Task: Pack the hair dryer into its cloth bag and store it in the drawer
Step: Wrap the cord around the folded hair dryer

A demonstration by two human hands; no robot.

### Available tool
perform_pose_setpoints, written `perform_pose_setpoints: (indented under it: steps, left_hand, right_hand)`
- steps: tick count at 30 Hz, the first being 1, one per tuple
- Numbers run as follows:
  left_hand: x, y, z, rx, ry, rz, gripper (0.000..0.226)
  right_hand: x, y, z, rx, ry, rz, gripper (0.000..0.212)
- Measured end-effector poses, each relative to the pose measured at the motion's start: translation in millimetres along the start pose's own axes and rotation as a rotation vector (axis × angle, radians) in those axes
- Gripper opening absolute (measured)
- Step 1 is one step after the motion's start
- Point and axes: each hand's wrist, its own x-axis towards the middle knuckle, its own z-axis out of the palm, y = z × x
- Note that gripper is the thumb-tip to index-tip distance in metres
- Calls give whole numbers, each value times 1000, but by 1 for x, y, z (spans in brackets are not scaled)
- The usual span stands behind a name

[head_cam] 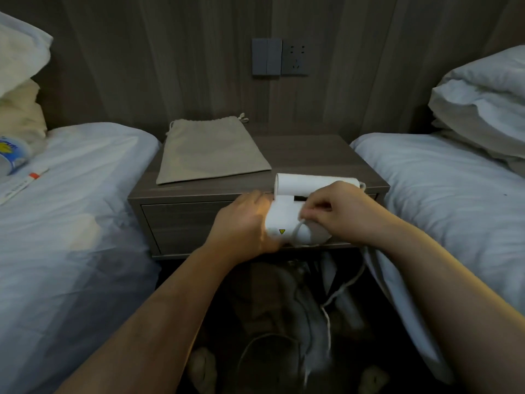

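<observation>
A white folded hair dryer (pixel 301 191) is held in front of the nightstand's front edge. My left hand (pixel 244 220) grips its handle from the left. My right hand (pixel 338 214) pinches the white cord (pixel 338 291) against the handle, and the cord hangs down toward the floor. The beige drawstring cloth bag (pixel 210 152) lies flat and empty on the left part of the nightstand top (pixel 318 155). The drawer (pixel 181 226) in the nightstand front is closed.
Beds with white sheets flank the nightstand, left (pixel 74 211) and right (pixel 449 194), with pillows (pixel 483 103) at the head. A wall switch and socket (pixel 279 56) sit above. A cup (pixel 12 156) lies on the left bed. Clothes lie on the floor below.
</observation>
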Motion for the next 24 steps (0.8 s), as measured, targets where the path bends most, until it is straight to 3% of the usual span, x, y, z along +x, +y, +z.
perform_pose_setpoints:
  steps: [2,4,6,9,12,21,24]
  left_hand:
    - [-4,-2,5,22,35,92,71]
    - [-9,-4,8,29,57,121,66]
    - [-12,-4,8,44,34,136,64]
    - [-14,-5,5,66,20,147,64]
    - [-15,-10,3,44,1,171,69]
    - [-18,-2,2,-14,-52,242,66]
    - [-17,-1,2,-25,-77,260,66]
  right_hand:
    - [-2,7,-9,127,-223,-29,24]
    - [-6,15,-19,178,-310,-20,35]
    - [-6,23,-25,164,-201,26,33]
    - [-4,32,-28,38,55,149,6]
    - [-4,37,-29,-91,196,200,22]
    - [-4,35,-21,97,145,108,23]
    - [-5,45,-26,199,29,62,19]
